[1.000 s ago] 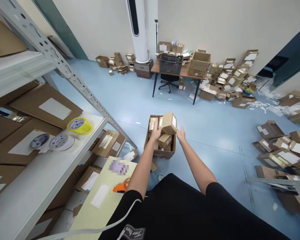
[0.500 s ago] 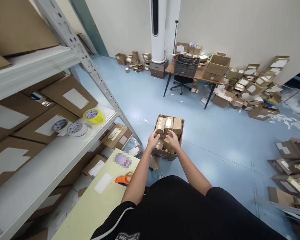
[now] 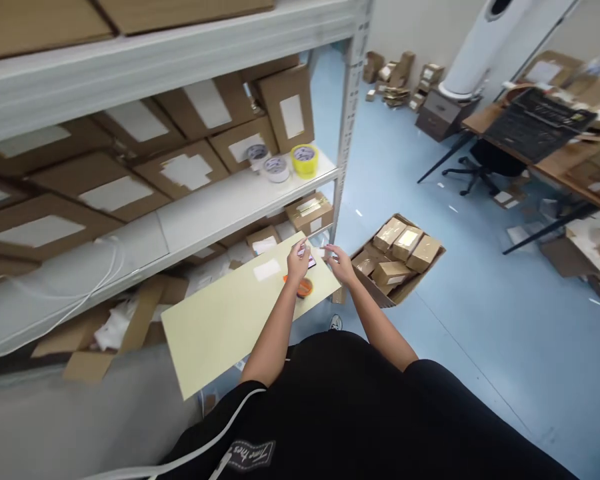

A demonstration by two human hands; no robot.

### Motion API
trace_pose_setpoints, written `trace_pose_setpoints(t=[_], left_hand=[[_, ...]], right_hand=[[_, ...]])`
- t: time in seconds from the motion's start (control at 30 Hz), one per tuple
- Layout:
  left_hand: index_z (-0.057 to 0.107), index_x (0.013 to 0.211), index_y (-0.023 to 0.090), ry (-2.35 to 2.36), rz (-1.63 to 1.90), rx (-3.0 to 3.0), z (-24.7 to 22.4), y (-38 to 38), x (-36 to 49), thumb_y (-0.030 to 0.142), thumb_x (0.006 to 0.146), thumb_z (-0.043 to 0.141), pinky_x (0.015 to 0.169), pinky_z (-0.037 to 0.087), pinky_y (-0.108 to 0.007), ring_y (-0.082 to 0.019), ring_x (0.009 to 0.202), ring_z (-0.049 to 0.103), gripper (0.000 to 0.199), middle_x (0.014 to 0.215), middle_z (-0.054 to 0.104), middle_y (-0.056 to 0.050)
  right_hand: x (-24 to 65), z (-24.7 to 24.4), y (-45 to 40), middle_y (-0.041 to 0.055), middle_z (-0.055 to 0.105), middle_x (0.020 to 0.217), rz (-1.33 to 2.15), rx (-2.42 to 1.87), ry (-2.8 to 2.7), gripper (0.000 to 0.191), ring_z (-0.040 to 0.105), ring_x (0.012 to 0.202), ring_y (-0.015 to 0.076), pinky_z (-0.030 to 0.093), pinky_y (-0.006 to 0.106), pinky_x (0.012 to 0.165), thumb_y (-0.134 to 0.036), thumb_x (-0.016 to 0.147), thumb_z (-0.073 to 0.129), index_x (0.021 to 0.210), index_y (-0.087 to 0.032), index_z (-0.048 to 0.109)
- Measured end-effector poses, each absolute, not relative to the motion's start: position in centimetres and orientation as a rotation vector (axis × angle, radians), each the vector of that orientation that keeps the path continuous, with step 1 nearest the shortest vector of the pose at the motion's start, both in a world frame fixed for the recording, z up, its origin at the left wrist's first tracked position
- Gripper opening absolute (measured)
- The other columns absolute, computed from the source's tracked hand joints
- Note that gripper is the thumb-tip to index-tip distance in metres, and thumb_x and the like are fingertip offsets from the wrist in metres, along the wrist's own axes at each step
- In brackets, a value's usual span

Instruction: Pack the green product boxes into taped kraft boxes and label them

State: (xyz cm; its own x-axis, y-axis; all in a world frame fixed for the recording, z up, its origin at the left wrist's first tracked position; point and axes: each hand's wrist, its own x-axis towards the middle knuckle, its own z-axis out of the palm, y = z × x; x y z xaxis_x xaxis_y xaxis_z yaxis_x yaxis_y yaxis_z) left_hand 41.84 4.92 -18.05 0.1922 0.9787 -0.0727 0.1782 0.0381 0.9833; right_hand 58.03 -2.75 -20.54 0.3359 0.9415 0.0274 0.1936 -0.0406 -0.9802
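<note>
My left hand (image 3: 297,263) is over the right end of a pale yellow board (image 3: 220,320), its fingers apart and nothing visible in them. Partly covered by it is a phone (image 3: 311,261) lying on the board. An orange tape dispenser (image 3: 305,287) rests just below, beside my left wrist. My right hand (image 3: 341,265), open and empty with fingers stretched out, is between the board's right end and an open carton (image 3: 387,301). Several small taped brown boxes (image 3: 407,243) fill that carton. A white label sheet (image 3: 267,269) lies flat on the board.
A metal shelf (image 3: 205,217) on the left holds labelled cartons (image 3: 185,171), two whitish tape rolls (image 3: 277,169) and a yellow tape roll (image 3: 305,161). At the right are a desk (image 3: 555,175) with a black crate (image 3: 545,120), an office chair (image 3: 475,175) and more cartons.
My view has turned left. Both hands have left the boxes in the carton; my left hand is now over the board and my right hand at the carton's left side.
</note>
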Motion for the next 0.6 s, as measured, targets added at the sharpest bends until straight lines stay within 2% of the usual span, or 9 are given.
trace_pose_setpoints(t=[0.13, 0.27, 0.4, 0.5, 0.6], left_hand=[[0.07, 0.133, 0.022, 1.407, 0.976, 1.327, -19.1, 4.1, 33.3, 0.038, 0.097, 0.064, 0.104, 0.054, -0.038, -0.025, 0.122, 0.066, 0.04, 0.142, 0.067, -0.011], [0.074, 0.124, 0.02, 1.516, 0.933, 1.215, -21.5, 1.9, 26.7, 0.036, 0.096, 0.063, 0.108, 0.052, -0.04, -0.026, 0.12, 0.068, 0.034, 0.129, 0.074, -0.012], [0.075, 0.119, 0.021, 1.567, 0.86, 1.125, -24.2, -1.2, 21.9, 0.038, 0.094, 0.063, 0.107, 0.052, -0.041, -0.024, 0.112, 0.071, 0.033, 0.122, 0.077, -0.011], [0.075, 0.119, 0.021, 1.544, 0.808, 1.068, -25.5, -2.9, 18.9, 0.043, 0.093, 0.064, 0.103, 0.055, -0.042, -0.024, 0.106, 0.073, 0.036, 0.12, 0.077, -0.011], [0.076, 0.118, 0.02, 1.505, 0.799, 1.037, -26.0, -3.6, 16.6, 0.044, 0.091, 0.066, 0.099, 0.057, -0.042, -0.023, 0.102, 0.074, 0.038, 0.114, 0.078, -0.012]], right_hand=[[52.0, -24.0, -1.1, 0.0105, 0.069, 0.138, 0.925, -1.641, -1.122, 0.04, 0.063, 0.127, 0.028, 0.053, 0.044, 0.106, -0.024, 0.084, 0.059, 0.121, -0.022, 0.075], [47.2, -27.9, -0.4, 0.0093, 0.077, 0.107, 1.087, -1.899, -1.123, 0.024, 0.07, 0.105, 0.0272, 0.053, 0.039, 0.096, -0.023, 0.081, 0.061, 0.099, -0.02, 0.076], [44.0, -32.0, -1.3, 0.0069, 0.073, 0.084, 1.207, -2.08, -1.143, 0.004, 0.067, 0.093, 0.0273, 0.05, 0.036, 0.084, -0.021, 0.077, 0.064, 0.078, -0.022, 0.068], [41.8, -34.8, -3.1, 0.0065, 0.072, 0.088, 1.209, -2.084, -1.089, 0.01, 0.065, 0.096, 0.0276, 0.049, 0.037, 0.086, -0.021, 0.073, 0.07, 0.082, -0.023, 0.067], [39.9, -36.9, -4.6, 0.0106, 0.072, 0.105, 1.114, -2.101, -1.066, 0.029, 0.061, 0.112, 0.0319, 0.046, 0.044, 0.102, -0.02, 0.066, 0.079, 0.091, -0.023, 0.067]])
